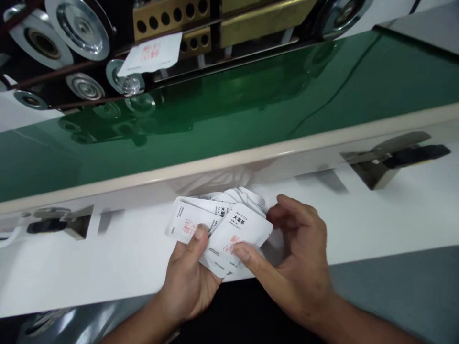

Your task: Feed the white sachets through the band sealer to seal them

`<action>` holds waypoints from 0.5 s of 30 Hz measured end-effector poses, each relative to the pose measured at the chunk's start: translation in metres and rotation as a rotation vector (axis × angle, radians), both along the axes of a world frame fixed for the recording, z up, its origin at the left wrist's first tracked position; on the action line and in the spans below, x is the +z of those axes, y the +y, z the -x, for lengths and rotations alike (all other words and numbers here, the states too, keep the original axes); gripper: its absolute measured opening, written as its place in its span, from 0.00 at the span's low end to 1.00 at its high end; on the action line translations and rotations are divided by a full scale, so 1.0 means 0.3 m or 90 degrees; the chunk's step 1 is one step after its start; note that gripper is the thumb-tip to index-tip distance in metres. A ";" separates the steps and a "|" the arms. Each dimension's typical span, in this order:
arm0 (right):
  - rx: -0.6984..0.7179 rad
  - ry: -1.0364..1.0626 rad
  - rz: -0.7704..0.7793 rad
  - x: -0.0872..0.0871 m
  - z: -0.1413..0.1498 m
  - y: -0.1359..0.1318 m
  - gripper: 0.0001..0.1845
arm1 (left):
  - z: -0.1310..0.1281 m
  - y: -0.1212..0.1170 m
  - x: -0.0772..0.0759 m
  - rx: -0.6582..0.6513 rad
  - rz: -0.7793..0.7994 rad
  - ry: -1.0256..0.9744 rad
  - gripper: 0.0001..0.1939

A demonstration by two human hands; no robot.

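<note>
My left hand (191,277) is closed around the lower left of a fanned bunch of white tea sachets (188,224), its thumb pressed on top. They carry red and black print, and several overlap. My right hand (301,258) has its thumb on the front of the top sachet (242,229), which lies tilted over the bunch. The fingers of that hand curl behind the sachet's right edge, and their tips are partly hidden. Both hands are over the white ledge in front of the machine.
Beyond the hands runs a green conveyor belt (222,110) with a pale raised edge (179,174). Another white sachet (152,55) is among the metal rollers (82,28) and drive belts. Black-handled latches (418,155) stick out from the white front panel on both sides.
</note>
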State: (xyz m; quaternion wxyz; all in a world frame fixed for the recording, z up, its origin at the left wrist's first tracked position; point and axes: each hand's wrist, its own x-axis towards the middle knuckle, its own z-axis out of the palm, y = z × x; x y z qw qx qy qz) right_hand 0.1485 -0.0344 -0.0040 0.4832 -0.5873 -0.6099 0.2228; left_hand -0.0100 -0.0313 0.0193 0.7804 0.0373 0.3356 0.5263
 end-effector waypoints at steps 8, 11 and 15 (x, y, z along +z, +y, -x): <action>0.056 0.024 0.145 0.037 0.000 -0.017 0.31 | -0.061 0.003 -0.010 0.030 -0.031 0.072 0.40; 0.062 0.118 0.187 0.033 -0.013 -0.019 0.30 | -0.069 -0.008 -0.031 0.041 0.009 0.075 0.41; 0.094 0.299 0.214 0.003 -0.058 -0.029 0.30 | -0.051 -0.014 -0.072 -0.045 0.070 0.091 0.30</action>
